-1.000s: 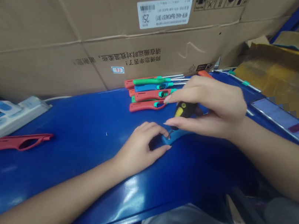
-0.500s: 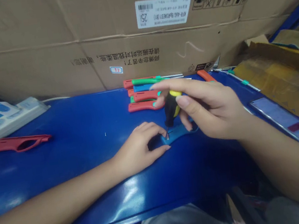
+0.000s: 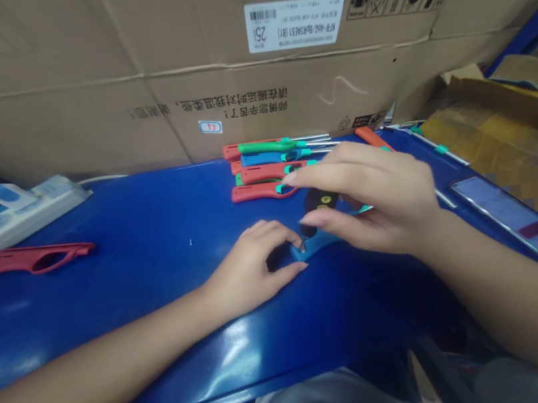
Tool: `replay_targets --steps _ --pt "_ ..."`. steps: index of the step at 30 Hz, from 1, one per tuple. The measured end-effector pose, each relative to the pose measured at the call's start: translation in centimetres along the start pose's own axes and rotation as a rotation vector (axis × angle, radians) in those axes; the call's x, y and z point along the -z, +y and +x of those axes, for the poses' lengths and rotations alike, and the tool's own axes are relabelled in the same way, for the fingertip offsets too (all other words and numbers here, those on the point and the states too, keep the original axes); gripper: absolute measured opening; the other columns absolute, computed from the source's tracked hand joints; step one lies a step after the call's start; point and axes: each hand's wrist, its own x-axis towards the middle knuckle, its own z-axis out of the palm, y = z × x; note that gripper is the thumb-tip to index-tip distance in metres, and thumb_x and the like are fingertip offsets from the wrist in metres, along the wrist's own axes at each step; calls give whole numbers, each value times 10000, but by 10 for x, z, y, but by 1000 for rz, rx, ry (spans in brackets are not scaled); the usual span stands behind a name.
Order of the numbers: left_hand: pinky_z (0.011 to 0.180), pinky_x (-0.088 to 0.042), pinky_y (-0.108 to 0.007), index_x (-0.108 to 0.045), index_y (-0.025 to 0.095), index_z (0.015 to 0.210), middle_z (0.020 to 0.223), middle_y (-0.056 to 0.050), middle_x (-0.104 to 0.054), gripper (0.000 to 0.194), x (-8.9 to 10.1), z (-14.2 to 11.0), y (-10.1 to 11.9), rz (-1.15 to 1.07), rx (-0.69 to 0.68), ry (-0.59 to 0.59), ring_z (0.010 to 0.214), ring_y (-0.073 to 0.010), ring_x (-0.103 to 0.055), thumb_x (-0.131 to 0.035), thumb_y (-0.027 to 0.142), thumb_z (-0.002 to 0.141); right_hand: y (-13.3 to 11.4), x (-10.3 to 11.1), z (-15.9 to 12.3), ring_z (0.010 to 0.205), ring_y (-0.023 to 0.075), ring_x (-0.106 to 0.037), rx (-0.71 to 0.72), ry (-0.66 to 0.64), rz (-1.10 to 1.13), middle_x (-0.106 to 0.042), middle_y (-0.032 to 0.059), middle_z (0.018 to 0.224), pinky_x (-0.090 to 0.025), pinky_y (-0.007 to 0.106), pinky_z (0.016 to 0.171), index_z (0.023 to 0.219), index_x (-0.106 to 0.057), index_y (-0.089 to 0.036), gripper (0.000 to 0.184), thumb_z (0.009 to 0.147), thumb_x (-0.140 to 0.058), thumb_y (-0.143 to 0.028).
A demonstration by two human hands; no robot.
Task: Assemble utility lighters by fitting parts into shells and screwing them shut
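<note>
A blue long-necked lighter [image 3: 324,242] lies on the blue table, its far part hidden under my right hand. My left hand [image 3: 263,256] rests on the table with thumb and fingertips closed about the lighter's left end. Above the lighter, my right hand [image 3: 374,196] holds a short screwdriver [image 3: 320,207] by its black and yellow handle. The screwdriver tilts, its shaft pointing down to the lighter's end beside my left fingertips. Whether the tip sits in a screw is too small to tell.
Behind my hands lie several red, green and blue lighters [image 3: 257,174] with metal necks. A tiny screw [image 3: 191,242] and a red lighter shell [image 3: 35,258] are at left, near a white power strip [image 3: 19,218]. A phone [image 3: 517,218] lies right. A cardboard box [image 3: 85,121] stands behind.
My right hand has turned and shifted slightly, tipping the screwdriver handle over to the right. My left hand and the blue lighter have stayed in place.
</note>
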Motion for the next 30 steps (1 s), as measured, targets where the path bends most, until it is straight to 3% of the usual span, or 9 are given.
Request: replay_targets --steps 3,7,9,14,17,19,23,28,30 --pt "959 -479 -379 -639 224 1014 1072 -21 -707 161 1 0 1 2 9 -7 1034 -214 -640 -736 277 898 1 0 0 1088 196 -690 -62 -54 110 -716 84 1209 -592 367 921 1334 -604 -191 327 1045 -459 -236" --pt "979 -472 -387 -628 227 1023 1080 -18 -713 175 0 0 1 3 1 -2 1046 -215 -653 -738 272 896 4 0 1 951 174 -712 -10 -7 100 -753 41 1074 -600 341 882 1205 -671 -213 234 999 -599 -297" --pt "988 -465 -383 -621 226 1027 1079 -13 -713 183 0 0 1 -5 -3 1 1049 -209 -654 -742 260 893 4 0 1 984 186 -711 20 14 22 -748 52 1095 -598 345 890 1194 -681 -213 239 993 -612 -323" --pt "943 -469 -362 -628 221 1018 1039 -5 -707 175 1 1 2 8 2 -7 996 -194 -639 -743 264 895 3 2 2 1083 185 -687 -42 -42 77 -718 88 1163 -594 353 921 1331 -614 -179 337 1057 -435 -256" --pt "965 -462 -373 -617 226 1031 1070 -8 -709 190 1 1 1 4 -8 -2 1026 -200 -646 -744 265 895 5 5 2 958 168 -709 29 2 18 -743 51 1079 -609 317 863 1242 -669 -226 268 1006 -586 -324" --pt "971 -462 -378 -616 227 1033 1068 -10 -710 187 1 1 1 2 -7 1 1026 -202 -648 -740 267 899 6 5 1 974 190 -710 43 20 -50 -741 65 1123 -614 331 856 1250 -669 -237 293 985 -621 -353" --pt "943 -472 -369 -636 222 1014 1045 -17 -704 154 2 1 2 -1 11 -20 1005 -204 -632 -733 273 905 8 0 -1 1154 210 -671 -83 -73 58 -682 101 1299 -595 390 953 1451 -512 -208 408 1066 -390 -268" --pt "959 -464 -362 -623 224 1026 1069 -7 -705 182 1 1 1 -3 -8 1 1024 -196 -636 -744 266 898 10 -5 -3 944 180 -725 8 26 57 -762 46 1077 -605 331 878 1197 -663 -216 244 997 -609 -345" --pt "964 -463 -363 -623 223 1024 1076 -5 -705 177 1 0 0 -10 -9 -2 1028 -194 -633 -742 269 901 8 -6 -3 989 185 -716 20 22 32 -746 59 1147 -601 336 881 1251 -637 -206 277 1024 -554 -343"
